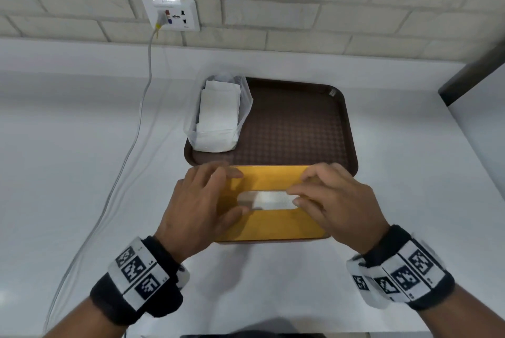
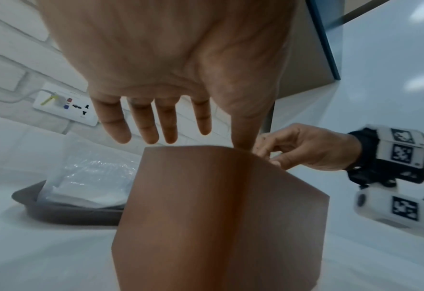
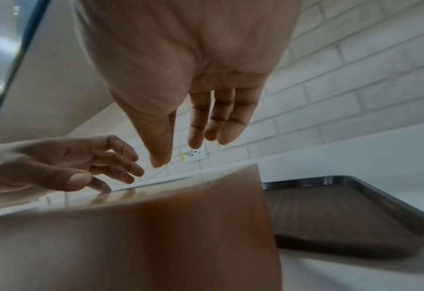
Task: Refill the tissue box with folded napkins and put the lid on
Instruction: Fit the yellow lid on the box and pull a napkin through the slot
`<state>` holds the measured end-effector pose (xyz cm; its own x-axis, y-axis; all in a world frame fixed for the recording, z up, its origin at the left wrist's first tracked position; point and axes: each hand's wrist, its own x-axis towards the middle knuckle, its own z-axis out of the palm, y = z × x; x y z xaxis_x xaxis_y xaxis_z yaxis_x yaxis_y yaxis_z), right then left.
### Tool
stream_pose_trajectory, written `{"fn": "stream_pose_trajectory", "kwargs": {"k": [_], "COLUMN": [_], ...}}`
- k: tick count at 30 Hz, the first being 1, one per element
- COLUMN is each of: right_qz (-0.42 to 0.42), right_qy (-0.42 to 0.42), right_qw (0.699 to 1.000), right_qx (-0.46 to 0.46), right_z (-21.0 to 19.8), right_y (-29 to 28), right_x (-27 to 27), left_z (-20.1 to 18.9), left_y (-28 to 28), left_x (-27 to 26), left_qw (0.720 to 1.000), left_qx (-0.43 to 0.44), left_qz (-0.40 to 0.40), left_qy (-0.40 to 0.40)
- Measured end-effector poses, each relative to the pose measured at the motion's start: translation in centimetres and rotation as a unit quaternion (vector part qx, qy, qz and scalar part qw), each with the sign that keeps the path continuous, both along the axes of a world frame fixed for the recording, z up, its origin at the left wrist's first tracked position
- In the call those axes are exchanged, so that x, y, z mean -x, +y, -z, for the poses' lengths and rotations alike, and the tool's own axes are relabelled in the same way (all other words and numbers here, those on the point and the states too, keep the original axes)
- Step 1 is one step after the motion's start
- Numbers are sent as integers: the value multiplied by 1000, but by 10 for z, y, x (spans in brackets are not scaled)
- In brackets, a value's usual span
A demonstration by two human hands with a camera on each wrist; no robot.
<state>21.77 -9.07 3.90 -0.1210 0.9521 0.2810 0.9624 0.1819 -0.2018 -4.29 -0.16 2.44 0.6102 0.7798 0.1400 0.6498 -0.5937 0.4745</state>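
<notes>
The tissue box (image 1: 273, 224) stands at the tray's near edge with its yellow lid on. A white napkin (image 1: 273, 200) shows through the oval slot. My left hand (image 1: 207, 195) lies over the lid's left end, fingers spread and relaxed, thumb by the slot's left tip. My right hand (image 1: 333, 198) hovers over the right end, fingers loosely bent, thumb at the slot's right tip. In the left wrist view the left hand's (image 2: 156, 126) thumb touches the top edge of the box (image 2: 218, 216). In the right wrist view the right hand's fingers (image 3: 216, 122) hang just above the box (image 3: 143, 236), holding nothing.
A clear plastic bag of folded napkins (image 1: 218, 116) sits in the far left corner of the brown tray (image 1: 300, 124). A grey cable (image 1: 142, 108) runs down the white counter from a wall socket (image 1: 170, 13). A dark ledge (image 1: 470, 77) juts in at the right.
</notes>
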Motion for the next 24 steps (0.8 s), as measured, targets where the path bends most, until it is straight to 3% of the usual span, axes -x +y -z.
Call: {"fn": "stream_pose_trajectory", "kwargs": {"k": [4,10,21,24], "right_qz": [-106,-181,-281,-303], "right_qy": [-49,-185,-314,-317], "right_qw": [989,948,896,888], "right_qx": [87,188,141,137], "right_z": [-7,-10,-13,-8], "right_y": [32,61,76,83], "right_x": [11,22,31,31], "left_z": [13,26,30,30], "left_y": [-8,-5,-3,-3], "left_x": [5,7,9,9], "left_qw": [998,994,994,993], "left_qx": [62,98,96,99], "left_qz": [-2,12,17,18], "left_qy": [-18,-44,-56,-61]}}
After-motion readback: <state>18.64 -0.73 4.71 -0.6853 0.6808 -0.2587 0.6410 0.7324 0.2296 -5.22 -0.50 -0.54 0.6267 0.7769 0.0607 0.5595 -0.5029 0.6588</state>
